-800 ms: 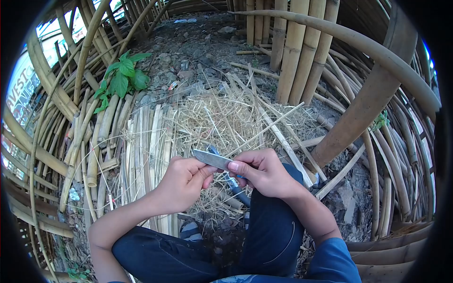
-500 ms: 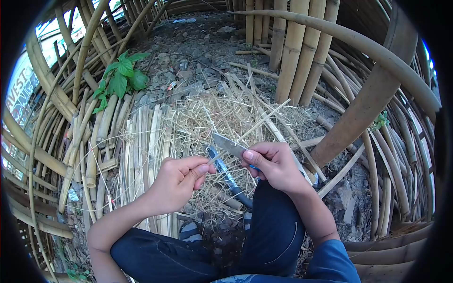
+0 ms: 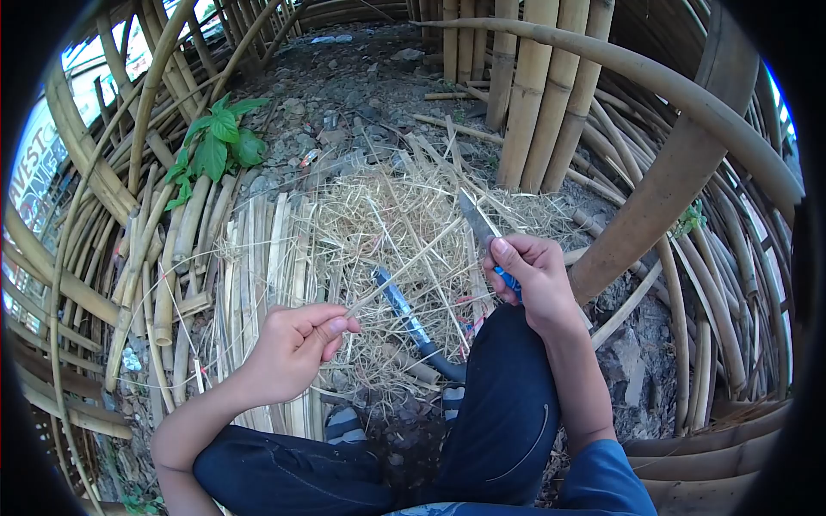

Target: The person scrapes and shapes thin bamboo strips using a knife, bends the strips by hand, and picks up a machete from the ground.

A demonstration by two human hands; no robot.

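A thin bamboo strip point(image 3: 404, 271) is pinched between the thumb and fingers of my left hand point(image 3: 301, 344). It slants up and to the right, its far end close to the knife blade. My right hand point(image 3: 535, 273) is wrapped around the blue handle of a knife point(image 3: 478, 224), whose grey blade points up and slightly left. Under the strip, a blue tool with a black curved grip point(image 3: 440, 363) lies on a heap of bamboo shavings point(image 3: 370, 215) between my knees.
Split bamboo slats point(image 3: 258, 249) lie side by side at left, near a leafy green plant point(image 3: 219, 142). Upright bamboo poles point(image 3: 542, 95) stand at the back right. A thick leaning pole point(image 3: 662, 185) is beside my right arm, with more bamboo stacked behind it.
My right hand has moved right with the knife, its blade swinging more upright and away from the strip's near part. My left hand has drawn left and slightly down, still pinching the strip.
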